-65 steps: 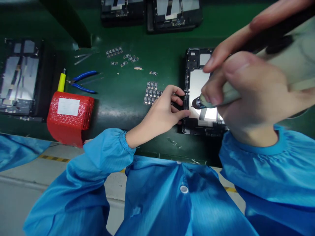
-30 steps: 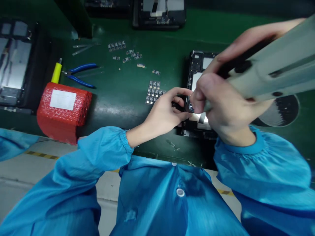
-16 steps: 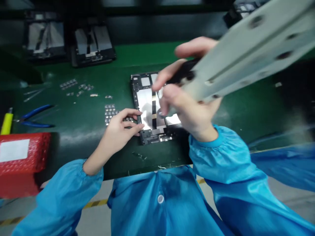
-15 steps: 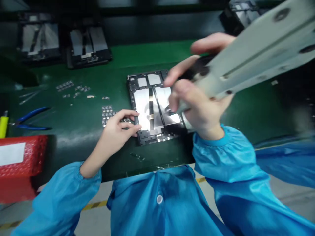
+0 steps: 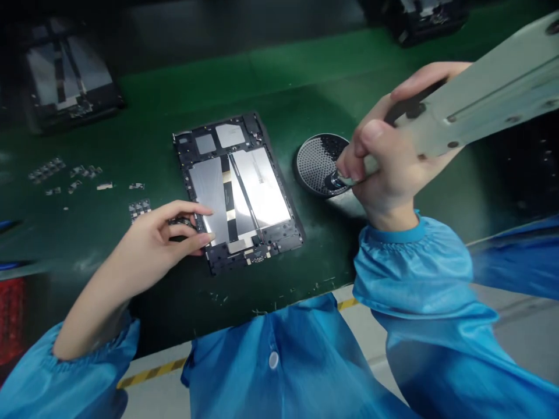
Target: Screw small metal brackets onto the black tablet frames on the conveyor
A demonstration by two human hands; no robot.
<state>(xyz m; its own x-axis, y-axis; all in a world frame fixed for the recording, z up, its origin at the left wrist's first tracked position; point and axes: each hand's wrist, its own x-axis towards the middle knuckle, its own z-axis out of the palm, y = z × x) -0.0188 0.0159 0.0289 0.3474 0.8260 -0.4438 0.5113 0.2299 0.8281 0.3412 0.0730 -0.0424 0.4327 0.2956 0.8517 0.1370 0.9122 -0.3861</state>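
Observation:
An opened tablet lies on the green work surface, its silvery battery panels and dark ribbon cables facing up. My left hand grips its lower left edge, thumb and index finger resting over the rim. My right hand is wrapped around a pale power screwdriver that slants down from the upper right. The screwdriver's tip is at a round, dark-rimmed screw dish, which has a perforated metal face and small dark screws gathered on its right part. My right fingers hide some of the dish's right side.
Small circuit pieces are scattered on the left, with a small grid of parts by my left wrist. Another opened tablet stands at the back left; more devices are at the back right. A red wrapped box sits at the left edge.
My right hand has moved the screwdriver off the tablet, rightward to the screw dish. My left hand still holds the tablet's edge. The camera view has shifted to the right.

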